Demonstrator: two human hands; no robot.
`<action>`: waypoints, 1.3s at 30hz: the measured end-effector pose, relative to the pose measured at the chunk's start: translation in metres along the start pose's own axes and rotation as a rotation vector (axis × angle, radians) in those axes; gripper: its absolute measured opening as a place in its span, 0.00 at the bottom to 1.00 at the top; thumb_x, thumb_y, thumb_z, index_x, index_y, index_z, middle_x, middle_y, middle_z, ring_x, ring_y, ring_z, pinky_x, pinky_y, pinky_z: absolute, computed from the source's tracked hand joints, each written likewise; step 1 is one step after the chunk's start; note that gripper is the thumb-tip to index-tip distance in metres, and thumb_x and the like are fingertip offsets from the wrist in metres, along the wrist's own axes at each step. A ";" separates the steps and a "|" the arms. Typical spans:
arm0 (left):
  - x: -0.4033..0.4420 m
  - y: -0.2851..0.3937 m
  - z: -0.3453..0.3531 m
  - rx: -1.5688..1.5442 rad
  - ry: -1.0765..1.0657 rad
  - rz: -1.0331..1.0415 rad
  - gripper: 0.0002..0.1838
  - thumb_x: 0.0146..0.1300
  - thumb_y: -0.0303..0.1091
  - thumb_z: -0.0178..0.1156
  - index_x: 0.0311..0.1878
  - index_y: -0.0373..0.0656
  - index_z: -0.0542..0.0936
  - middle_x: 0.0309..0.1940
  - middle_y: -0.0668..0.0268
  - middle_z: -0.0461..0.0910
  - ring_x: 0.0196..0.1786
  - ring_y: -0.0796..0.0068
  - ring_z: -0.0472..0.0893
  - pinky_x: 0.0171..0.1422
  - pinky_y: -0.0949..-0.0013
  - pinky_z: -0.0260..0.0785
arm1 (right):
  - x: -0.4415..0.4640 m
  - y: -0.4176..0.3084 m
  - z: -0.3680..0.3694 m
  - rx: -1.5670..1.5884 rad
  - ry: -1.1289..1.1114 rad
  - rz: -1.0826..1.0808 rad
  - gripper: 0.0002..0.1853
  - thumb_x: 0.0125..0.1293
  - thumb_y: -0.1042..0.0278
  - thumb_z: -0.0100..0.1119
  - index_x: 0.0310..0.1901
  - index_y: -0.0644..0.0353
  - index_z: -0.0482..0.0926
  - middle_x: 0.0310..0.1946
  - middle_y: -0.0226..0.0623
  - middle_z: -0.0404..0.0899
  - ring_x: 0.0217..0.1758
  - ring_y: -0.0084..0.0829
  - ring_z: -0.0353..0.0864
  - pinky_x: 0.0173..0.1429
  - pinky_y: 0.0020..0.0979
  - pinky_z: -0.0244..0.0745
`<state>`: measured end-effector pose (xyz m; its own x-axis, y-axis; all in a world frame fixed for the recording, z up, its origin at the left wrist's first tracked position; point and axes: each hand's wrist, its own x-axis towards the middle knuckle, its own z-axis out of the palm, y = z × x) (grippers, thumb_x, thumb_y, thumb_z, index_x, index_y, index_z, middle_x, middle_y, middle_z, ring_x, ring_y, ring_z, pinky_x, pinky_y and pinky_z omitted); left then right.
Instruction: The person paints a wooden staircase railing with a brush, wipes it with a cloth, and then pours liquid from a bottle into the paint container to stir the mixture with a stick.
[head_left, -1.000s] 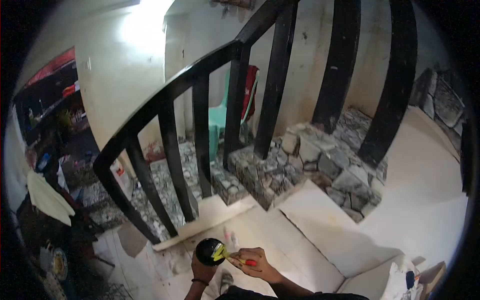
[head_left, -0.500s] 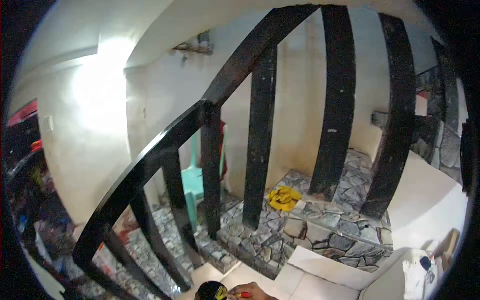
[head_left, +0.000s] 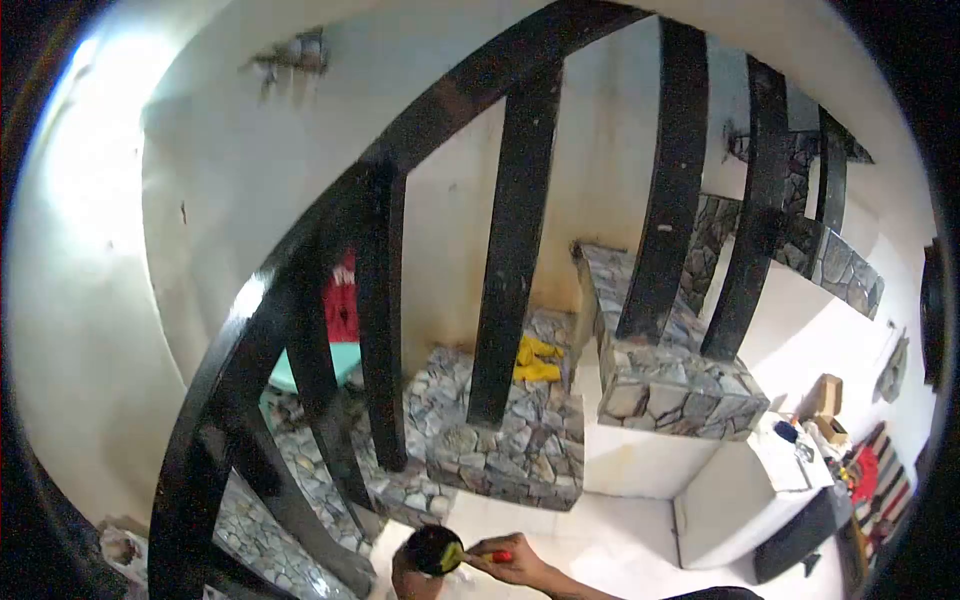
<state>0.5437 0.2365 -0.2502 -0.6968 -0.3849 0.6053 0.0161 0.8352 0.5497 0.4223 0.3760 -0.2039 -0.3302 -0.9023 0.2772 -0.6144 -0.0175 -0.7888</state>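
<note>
At the bottom of the head view, my left hand (head_left: pixel 412 580) is closed around a round container with a black inside (head_left: pixel 428 543), holding it up. My right hand (head_left: pixel 522 566) pinches a paintbrush (head_left: pixel 500 556) by its red handle. The brush's yellowish end reaches over the container's opening; whether it touches the inside I cannot tell. Beyond both hands rises a black stair railing (head_left: pixel 375 190) with wide, flat balusters.
Stone-patterned steps (head_left: pixel 505 470) climb to the right behind the railing. A yellow cloth (head_left: pixel 538 360) lies on one step. A light green chair (head_left: pixel 318 365) stands behind the balusters. To the right are a white cabinet (head_left: pixel 735 500) and a cardboard box (head_left: pixel 828 395).
The view has swung right and down, so the railing and steps sit differently. Both hands, with container and brush, now show more fully, the brush still over the container.
</note>
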 end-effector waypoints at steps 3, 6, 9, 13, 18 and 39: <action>-0.033 -0.045 0.020 -0.150 0.052 -0.230 0.28 0.40 0.37 0.75 0.48 0.43 0.77 0.47 0.59 0.80 0.49 0.61 0.80 0.55 0.64 0.71 | 0.007 -0.012 0.024 0.072 0.070 -0.032 0.07 0.62 0.70 0.63 0.34 0.67 0.82 0.27 0.42 0.82 0.26 0.30 0.80 0.32 0.29 0.74; -0.043 -0.057 0.027 -0.728 0.048 -0.475 0.36 0.40 0.39 0.75 0.54 0.40 0.71 0.47 0.57 0.77 0.53 0.59 0.76 0.58 0.64 0.68 | 0.011 -0.031 0.033 -0.021 0.101 0.028 0.06 0.61 0.74 0.63 0.37 0.67 0.83 0.29 0.44 0.83 0.28 0.30 0.81 0.33 0.28 0.74; -0.068 -0.106 0.045 -0.233 -0.042 -0.265 0.36 0.40 0.40 0.74 0.54 0.40 0.70 0.48 0.57 0.75 0.53 0.57 0.74 0.58 0.61 0.67 | 0.010 -0.055 0.032 0.075 0.200 -0.050 0.07 0.60 0.75 0.63 0.39 0.66 0.84 0.30 0.45 0.83 0.30 0.30 0.83 0.36 0.26 0.76; -0.056 -0.100 0.030 -0.082 -0.063 -0.195 0.34 0.41 0.39 0.73 0.53 0.42 0.73 0.49 0.58 0.76 0.54 0.57 0.74 0.59 0.60 0.67 | 0.013 -0.050 0.045 0.014 0.159 0.125 0.06 0.59 0.75 0.64 0.36 0.68 0.83 0.28 0.46 0.83 0.29 0.30 0.83 0.35 0.27 0.76; -0.058 -0.094 0.026 -0.469 -0.026 -0.418 0.33 0.39 0.37 0.76 0.53 0.45 0.76 0.53 0.61 0.77 0.56 0.60 0.75 0.64 0.65 0.66 | 0.022 -0.043 0.056 0.053 0.226 0.100 0.05 0.58 0.76 0.65 0.31 0.70 0.82 0.28 0.46 0.83 0.29 0.34 0.84 0.34 0.28 0.76; -0.097 -0.112 0.006 0.021 -0.050 -0.157 0.35 0.41 0.36 0.73 0.55 0.37 0.72 0.50 0.53 0.76 0.54 0.56 0.75 0.60 0.61 0.68 | 0.011 -0.066 0.075 -0.044 0.277 -0.006 0.07 0.57 0.71 0.67 0.34 0.65 0.83 0.21 0.43 0.80 0.21 0.33 0.80 0.27 0.28 0.73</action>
<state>0.6051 0.1825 -0.3736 -0.7247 -0.4915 0.4830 -0.1107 0.7748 0.6225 0.5125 0.3348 -0.1899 -0.5060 -0.7502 0.4257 -0.6456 0.0021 -0.7637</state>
